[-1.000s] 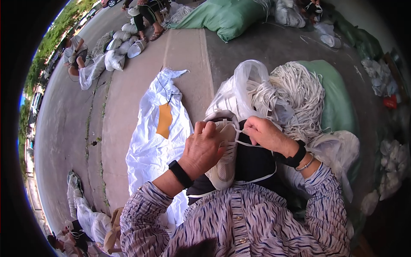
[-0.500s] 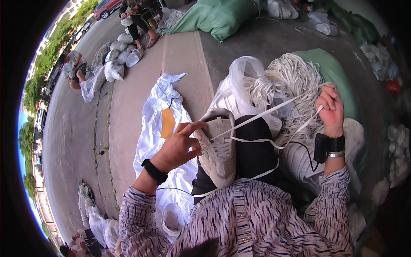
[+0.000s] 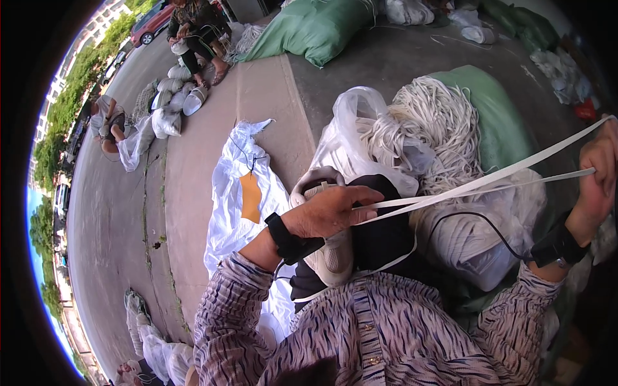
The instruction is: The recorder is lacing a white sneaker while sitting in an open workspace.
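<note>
A beige sneaker (image 3: pixel 335 262) rests on my lap, toe toward me, its middle hidden behind my left hand (image 3: pixel 322 212). That hand reaches across the shoe with its fingers closed around a flat white shoelace (image 3: pixel 496 177). Two strands of the lace stretch rightward from these fingers to my right hand (image 3: pixel 599 161). My right hand, raised at the right edge, is closed on them and partly lost in the dark rim. A looser white strand curves over my dark trousers.
A heap of white laces (image 3: pixel 444 116) spills from plastic bags beside a green sack (image 3: pixel 496 109). Left of my lap lies white sheeting (image 3: pixel 222 206) with an orange piece (image 3: pixel 250 196). Farther off, two people sit near stuffed bags (image 3: pixel 166 121); another green sack (image 3: pixel 315 32) lies behind.
My right hand has moved far to the right, drawing the lace out longer. My left hand has shifted right over the shoe and closed on the lace.
</note>
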The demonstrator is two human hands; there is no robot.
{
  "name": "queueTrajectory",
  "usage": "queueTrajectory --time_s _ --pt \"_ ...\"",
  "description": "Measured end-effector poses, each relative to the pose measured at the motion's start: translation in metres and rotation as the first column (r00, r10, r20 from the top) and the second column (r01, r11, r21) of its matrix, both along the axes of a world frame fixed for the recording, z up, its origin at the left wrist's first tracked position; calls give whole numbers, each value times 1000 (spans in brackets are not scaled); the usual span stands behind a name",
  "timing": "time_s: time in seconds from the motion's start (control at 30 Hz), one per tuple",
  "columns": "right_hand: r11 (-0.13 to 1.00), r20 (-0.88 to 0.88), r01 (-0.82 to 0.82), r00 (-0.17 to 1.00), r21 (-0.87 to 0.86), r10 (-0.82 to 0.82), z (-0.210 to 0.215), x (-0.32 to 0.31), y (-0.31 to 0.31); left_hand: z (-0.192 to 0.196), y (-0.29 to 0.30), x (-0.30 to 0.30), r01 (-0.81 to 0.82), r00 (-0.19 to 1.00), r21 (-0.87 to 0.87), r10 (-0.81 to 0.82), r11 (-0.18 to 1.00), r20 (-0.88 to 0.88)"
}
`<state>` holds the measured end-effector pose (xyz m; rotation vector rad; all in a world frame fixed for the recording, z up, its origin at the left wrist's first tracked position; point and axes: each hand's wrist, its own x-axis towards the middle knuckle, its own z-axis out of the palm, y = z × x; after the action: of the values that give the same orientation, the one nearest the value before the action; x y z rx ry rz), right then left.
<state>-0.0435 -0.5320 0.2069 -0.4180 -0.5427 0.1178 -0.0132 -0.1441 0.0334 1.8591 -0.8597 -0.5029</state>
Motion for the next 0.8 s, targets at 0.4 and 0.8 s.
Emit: queueTrajectory --time_s 0.4,0.8 --pt "752 -653 654 533 -86 -539 -125 39 -25 40 114 -26 -835 518 -514 600 198 -610" --pt "74 -16 63 643 -995 -766 -241 48 -9 32 254 -62 -658 -156 -428 668 -620 -727"
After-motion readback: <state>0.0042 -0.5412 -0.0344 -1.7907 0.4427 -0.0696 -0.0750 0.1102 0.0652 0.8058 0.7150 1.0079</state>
